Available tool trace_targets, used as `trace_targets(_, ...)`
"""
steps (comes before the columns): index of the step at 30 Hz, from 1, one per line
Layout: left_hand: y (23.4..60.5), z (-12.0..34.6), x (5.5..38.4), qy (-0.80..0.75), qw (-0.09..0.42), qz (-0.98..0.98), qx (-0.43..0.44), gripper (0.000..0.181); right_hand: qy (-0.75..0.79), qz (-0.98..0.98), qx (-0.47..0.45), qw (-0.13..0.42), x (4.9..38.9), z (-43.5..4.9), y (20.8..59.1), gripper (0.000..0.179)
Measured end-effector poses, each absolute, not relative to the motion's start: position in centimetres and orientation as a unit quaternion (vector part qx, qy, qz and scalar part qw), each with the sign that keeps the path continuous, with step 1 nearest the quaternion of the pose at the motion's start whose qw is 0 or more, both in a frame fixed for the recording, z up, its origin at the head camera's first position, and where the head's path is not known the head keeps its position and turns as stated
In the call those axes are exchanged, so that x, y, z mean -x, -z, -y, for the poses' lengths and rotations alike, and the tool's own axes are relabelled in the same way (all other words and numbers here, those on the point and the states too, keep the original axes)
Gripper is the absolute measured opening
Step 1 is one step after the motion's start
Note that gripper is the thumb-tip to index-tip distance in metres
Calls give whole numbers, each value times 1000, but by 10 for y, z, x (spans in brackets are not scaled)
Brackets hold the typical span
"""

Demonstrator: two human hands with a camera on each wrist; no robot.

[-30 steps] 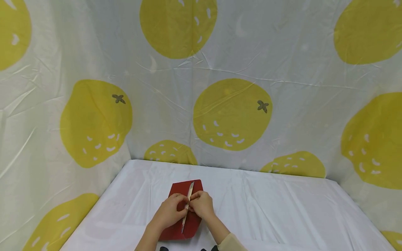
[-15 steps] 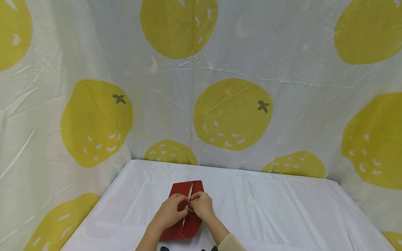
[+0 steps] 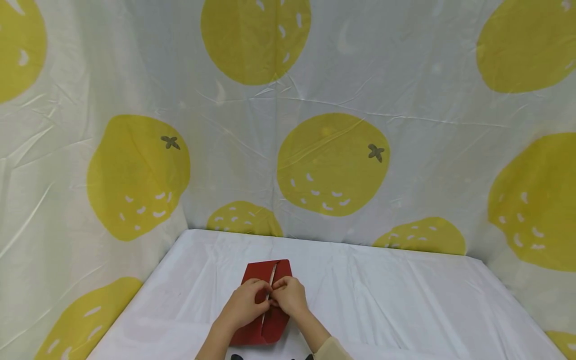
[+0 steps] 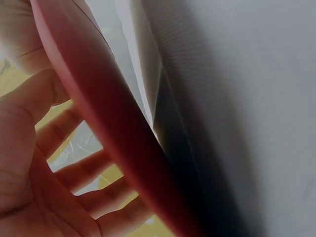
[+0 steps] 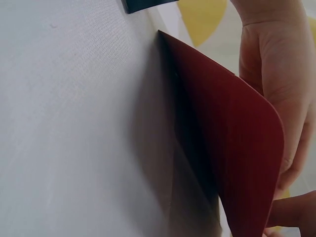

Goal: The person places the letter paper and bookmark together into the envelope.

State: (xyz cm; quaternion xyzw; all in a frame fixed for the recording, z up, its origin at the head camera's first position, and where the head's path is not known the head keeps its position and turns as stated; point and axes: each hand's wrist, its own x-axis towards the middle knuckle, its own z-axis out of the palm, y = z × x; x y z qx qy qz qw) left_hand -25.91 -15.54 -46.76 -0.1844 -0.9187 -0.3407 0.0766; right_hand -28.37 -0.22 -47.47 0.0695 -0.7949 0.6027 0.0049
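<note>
A red envelope (image 3: 249,334) is raised at a slant over the white table, its opening running lengthwise between my hands. A pale strip, the edge of a card (image 3: 273,274), shows in that opening. My left hand (image 3: 242,303) pinches at the card's edge with curled thumb and forefinger; its other fingers lie against the envelope (image 4: 98,98) in the left wrist view. On the right side, my right hand (image 3: 290,296) pinches the envelope's edge beside the slit. From below, the right wrist view shows the envelope's red underside (image 5: 242,133). Most of the card is hidden inside.
A white cloth (image 3: 382,300) covers the table. Behind and beside it hangs a pale curtain (image 3: 243,165) printed with large yellow fruit. Small dark objects (image 3: 236,357) peek in at the bottom edge.
The card's visible strip has narrowed as it has sunk deeper into the envelope. Both hands stay almost in place.
</note>
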Motion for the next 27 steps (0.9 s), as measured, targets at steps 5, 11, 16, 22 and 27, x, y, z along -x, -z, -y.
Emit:
trace_targets(5,468,155,260,337,75,920,185,19,-625,777,-72,-7,281,-7,470,10)
trace_targets(11,470,153,261,322,67,925,190,19,-634,771,-58,-13,276,-22,466,11)
trace_targets(16,471,152,261,301,28,934,191,23,-631,773,-55,-17,269,-37,462,13)
trace_targets(22,472,153,261,273,-11,949,160,28,-631,774,-56,-24,264,-55,459,15)
trace_targets(27,470,158,260,275,-9,948,161,27,-628,777,-46,-24,261,-73,458,14)
